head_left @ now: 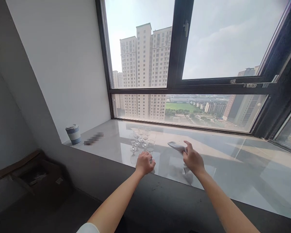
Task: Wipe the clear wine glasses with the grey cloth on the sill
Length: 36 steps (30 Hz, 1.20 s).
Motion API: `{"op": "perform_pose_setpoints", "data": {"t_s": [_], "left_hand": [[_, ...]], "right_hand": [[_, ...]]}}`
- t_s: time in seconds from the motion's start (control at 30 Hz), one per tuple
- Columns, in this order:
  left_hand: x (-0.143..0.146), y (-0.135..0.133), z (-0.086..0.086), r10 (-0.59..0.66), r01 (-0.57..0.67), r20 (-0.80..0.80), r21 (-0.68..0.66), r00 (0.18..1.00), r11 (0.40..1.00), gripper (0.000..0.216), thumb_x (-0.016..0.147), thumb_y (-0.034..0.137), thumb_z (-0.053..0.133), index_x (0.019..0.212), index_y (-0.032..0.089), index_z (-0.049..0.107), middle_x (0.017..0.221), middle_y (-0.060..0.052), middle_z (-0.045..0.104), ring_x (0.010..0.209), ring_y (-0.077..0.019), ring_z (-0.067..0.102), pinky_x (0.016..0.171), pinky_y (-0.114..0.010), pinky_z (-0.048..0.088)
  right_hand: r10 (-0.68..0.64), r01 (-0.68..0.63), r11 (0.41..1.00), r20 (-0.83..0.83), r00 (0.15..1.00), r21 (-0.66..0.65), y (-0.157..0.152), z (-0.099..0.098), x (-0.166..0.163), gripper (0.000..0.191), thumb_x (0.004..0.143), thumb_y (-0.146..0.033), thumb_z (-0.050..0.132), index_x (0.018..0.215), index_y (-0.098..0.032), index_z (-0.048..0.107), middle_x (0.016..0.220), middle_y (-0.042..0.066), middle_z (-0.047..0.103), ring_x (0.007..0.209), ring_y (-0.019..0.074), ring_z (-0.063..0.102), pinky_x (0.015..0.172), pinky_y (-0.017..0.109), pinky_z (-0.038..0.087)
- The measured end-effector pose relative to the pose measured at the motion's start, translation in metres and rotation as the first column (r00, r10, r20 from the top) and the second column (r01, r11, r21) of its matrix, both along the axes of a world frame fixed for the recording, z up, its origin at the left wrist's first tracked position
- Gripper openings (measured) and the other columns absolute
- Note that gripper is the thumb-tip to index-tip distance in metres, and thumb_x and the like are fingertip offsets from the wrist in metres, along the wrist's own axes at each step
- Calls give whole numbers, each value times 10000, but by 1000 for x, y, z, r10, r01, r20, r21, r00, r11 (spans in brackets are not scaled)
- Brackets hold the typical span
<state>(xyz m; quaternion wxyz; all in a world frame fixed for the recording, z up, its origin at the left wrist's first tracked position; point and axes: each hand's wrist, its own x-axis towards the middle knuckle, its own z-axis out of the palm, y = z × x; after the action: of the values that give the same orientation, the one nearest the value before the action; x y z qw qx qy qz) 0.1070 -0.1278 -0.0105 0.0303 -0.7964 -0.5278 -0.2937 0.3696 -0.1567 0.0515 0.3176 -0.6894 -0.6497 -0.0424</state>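
Observation:
My left hand (145, 163) is closed round the stem of a small clear goblet (150, 143) near the front edge of the windowsill. Its bowl shows above my fingers; the foot is mostly hidden. Just behind and to the left, several more clear stemmed glasses (136, 135) stand upright in a cluster. To the right, my right hand (193, 159) grips a light grey cloth (176, 146). One end of the cloth sticks out to the left, and another part hangs below the hand. The cloth and the goblet are apart.
A glossy pale windowsill (106, 150) runs below a dark-framed window (179, 84). At its left end stand a blue-and-white lidded cup (73, 134) and a blurred-out item (93, 139). An open cardboard box (42, 176) lies on the floor at the lower left.

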Motion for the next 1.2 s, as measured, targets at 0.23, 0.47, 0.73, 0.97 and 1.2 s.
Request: {"op": "perform_pose_setpoints", "data": {"t_s": [0.23, 0.47, 0.73, 0.97, 1.2], "left_hand": [[0, -1, 1, -5, 5, -4, 6, 1000, 1000, 146, 821, 288, 540, 829, 203, 659, 892, -73, 624, 912, -235, 545, 805, -360, 423], [-2, 1, -2, -34, 34, 10, 0, 999, 999, 183, 796, 282, 549, 911, 206, 670, 965, -91, 656, 984, -278, 550, 837, -402, 424], [-1, 1, 0, -63, 63, 60, 4, 996, 998, 411, 780, 281, 563, 1186, 245, 617, 1152, -84, 654, 1077, -303, 544, 879, -424, 426], [-2, -2, 2, -55, 57, 64, -27, 996, 998, 210, 806, 285, 534, 952, 211, 666, 982, -79, 674, 1017, -283, 560, 861, -406, 425], [-2, -4, 3, -30, 32, 31, -62, 999, 998, 186, 813, 292, 523, 926, 204, 643, 987, -79, 661, 992, -269, 564, 845, -391, 427]], "right_hand": [[257, -264, 962, 98, 961, 68, 35, 55, -112, 519, 883, -176, 414, 1391, -189, 307, 988, 59, 682, 833, 199, 619, 644, 255, 358], [296, -276, 955, 284, 912, -108, 36, 47, -166, 615, 942, -300, 398, 1496, -150, 175, 1004, 119, 695, 962, 255, 620, 813, 334, 396], [354, -306, 933, 346, 869, -188, 32, 45, -174, 793, 969, -504, 276, 1526, -22, -18, 1038, 176, 693, 1184, 296, 527, 1024, 418, 250], [376, -281, 908, 312, 873, -310, 47, 47, -175, 808, 950, -566, 273, 1545, -87, 5, 1211, 196, 629, 1330, 339, 377, 996, 413, 275], [425, -301, 873, 298, 855, -383, 54, 50, -174, 821, 913, -600, 321, 1549, -124, 117, 1137, 162, 673, 1321, 386, 380, 981, 414, 297]]}}
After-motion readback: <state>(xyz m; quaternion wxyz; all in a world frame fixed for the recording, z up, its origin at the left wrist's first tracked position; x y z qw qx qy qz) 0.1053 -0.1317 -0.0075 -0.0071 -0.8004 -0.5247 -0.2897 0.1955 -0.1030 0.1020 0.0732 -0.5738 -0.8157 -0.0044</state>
